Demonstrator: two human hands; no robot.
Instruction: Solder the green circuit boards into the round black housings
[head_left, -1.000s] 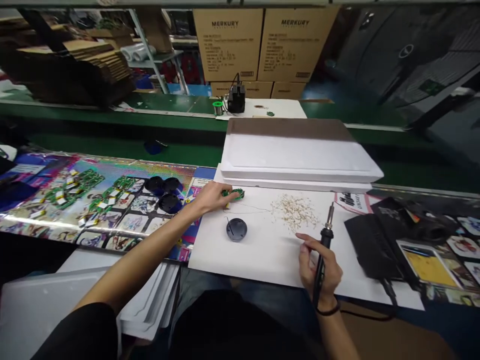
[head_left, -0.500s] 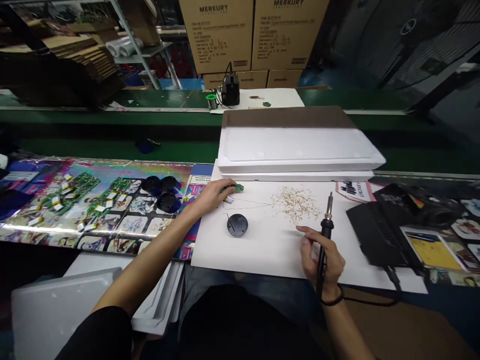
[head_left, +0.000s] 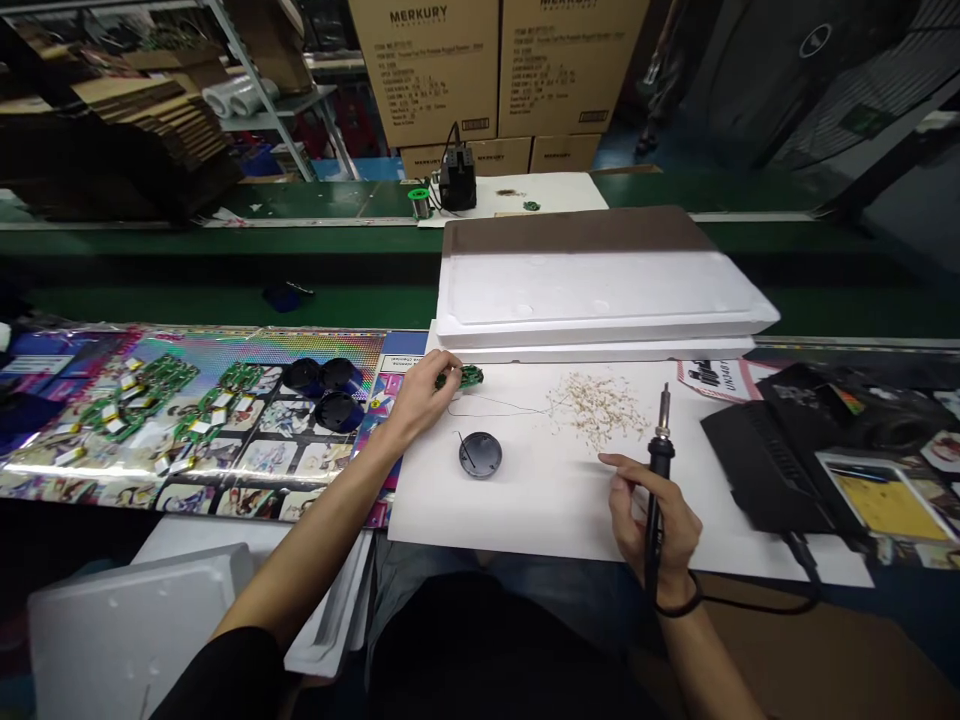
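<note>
My left hand (head_left: 429,394) pinches a small green circuit board (head_left: 469,377) just over the white sheet (head_left: 525,510). In my right hand (head_left: 664,515) a black soldering iron (head_left: 660,460) stands upright, its metal tip pointing up and away from the sheet. Below the board lies a round black plastic housing (head_left: 480,454) with a short dark wire in it. A thin wire (head_left: 499,413) runs from near the board toward a scatter of small pale bits (head_left: 598,408).
White foam trays (head_left: 592,290) are stacked behind the sheet. To the left, several circuit boards with batteries (head_left: 217,400) and black housings (head_left: 337,410) lie on a shiny printed sheet. On the right sit a black soldering station (head_left: 772,465) and a yellow sponge in a tray (head_left: 889,500).
The circuit board has turned over in my left hand, and the silver part beneath it no longer shows. My right hand still holds the iron; the whole view has shifted slightly.
</note>
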